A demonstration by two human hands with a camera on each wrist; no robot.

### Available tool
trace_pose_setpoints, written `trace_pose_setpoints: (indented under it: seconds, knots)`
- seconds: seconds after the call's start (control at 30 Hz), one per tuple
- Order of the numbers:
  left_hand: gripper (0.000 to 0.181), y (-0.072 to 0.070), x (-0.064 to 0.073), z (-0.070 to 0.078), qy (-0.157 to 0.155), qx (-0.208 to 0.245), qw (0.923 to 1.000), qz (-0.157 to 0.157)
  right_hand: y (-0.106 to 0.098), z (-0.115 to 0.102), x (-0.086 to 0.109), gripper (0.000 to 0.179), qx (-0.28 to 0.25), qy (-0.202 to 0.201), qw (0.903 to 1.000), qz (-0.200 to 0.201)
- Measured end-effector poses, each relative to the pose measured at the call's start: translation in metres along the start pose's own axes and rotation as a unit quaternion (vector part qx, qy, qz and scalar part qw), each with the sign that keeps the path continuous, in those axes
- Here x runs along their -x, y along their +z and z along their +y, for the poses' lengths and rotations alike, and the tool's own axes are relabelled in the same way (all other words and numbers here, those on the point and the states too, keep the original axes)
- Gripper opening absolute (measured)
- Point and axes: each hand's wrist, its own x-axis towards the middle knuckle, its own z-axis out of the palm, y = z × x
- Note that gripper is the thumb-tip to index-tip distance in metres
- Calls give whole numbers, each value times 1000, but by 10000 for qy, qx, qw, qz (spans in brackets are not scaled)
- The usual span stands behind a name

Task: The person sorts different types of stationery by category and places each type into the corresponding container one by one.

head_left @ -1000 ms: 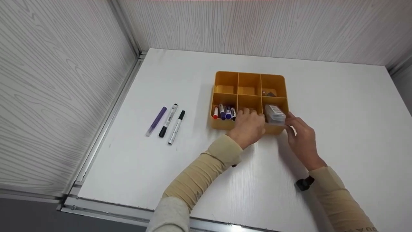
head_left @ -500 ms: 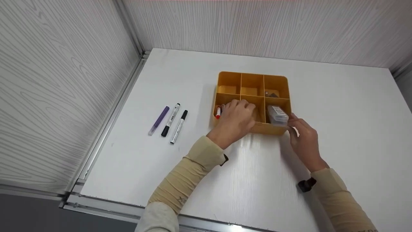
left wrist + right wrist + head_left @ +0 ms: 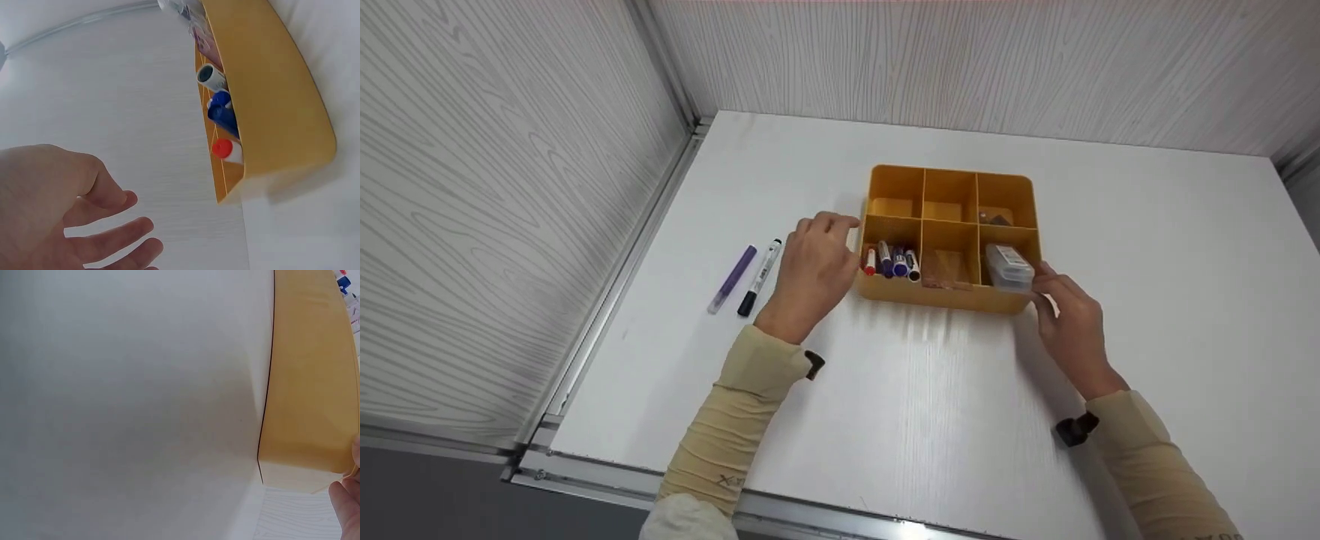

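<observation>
My left hand (image 3: pixel 815 262) hovers over the table just left of a yellow compartment organizer (image 3: pixel 952 296), its fingers loosely bent and holding nothing. In the left wrist view, a gap separates those fingers (image 3: pixel 121 239) from the organizer. My right hand (image 3: pixel 1072 322) grips the organizer's front right corner between thumb and fingers. Several markers (image 3: pixel 900 262) stand in the front left compartment, one with a red end (image 3: pixel 223 148). A clear plastic case (image 3: pixel 1009 268) leans in the front right compartment. Left of my left hand lie a purple marker (image 3: pixel 733 279) and a white marker with a black cap (image 3: pixel 761 277).
Small dark items (image 3: pixel 996 219) lie in the back right compartment. A clear piece (image 3: pixel 945 279) is in the front middle one. Wood-grain panels (image 3: pixel 532 187) rise at the left and back of the white table (image 3: pixel 885 420).
My left hand has moved left, from the front middle compartment across the markers and out of the organizer, and now covers the third loose marker. My right hand stays at the corner.
</observation>
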Motion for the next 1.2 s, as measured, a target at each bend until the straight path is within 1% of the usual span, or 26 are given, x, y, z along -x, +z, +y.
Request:
trace_pose_setpoints:
  seconds: [0.03, 0.1, 0.27, 0.37, 0.47, 0.53, 0.67, 0.8, 0.93, 1.07, 1.2]
  knots:
    - [34, -1, 2, -5, -63, -1, 10000, 34, 0, 0, 0, 13, -38, 4, 10000, 20]
    - [33, -1, 7, -15, -114, -39, 9997, 197, 0, 0, 0, 12, -36, -16, 10000, 37]
    - [31, 1, 20, -41, -102, -118, 9975, 695, -1, -2, -1, 11, 44, -94, 9999, 49]
    - [31, 3, 30, -56, -262, -101, 9966, 775, -2, -2, -1, 10, 98, -114, 9999, 7]
    - [32, 7, 41, -68, -484, -114, 9960, 741, -2, -1, -1, 10, 96, -85, 9999, 0]
    - [32, 10, 46, -74, -576, -154, 9954, 748, -1, -1, -1, 10, 79, -60, 9999, 26]
    - [33, 18, 57, -82, -773, -213, 9954, 529, -1, 0, 0, 12, 68, 13, 10000, 40]
    - [34, 25, 65, -86, -1018, -172, 9946, 110, -1, 0, 0, 12, 104, 43, 9999, -21]
    - [35, 33, 71, -90, -1287, -137, 9913, -242, -1, -1, 0, 12, 69, 61, 10000, -23]
    - [35, 41, 76, -93, -1463, -170, 9883, -406, 0, -1, 0, 14, 20, 93, 10000, -4]
    - [32, 47, 79, -95, -1552, -151, 9870, -398, 0, -1, 0, 13, 43, -5, 10000, 47]
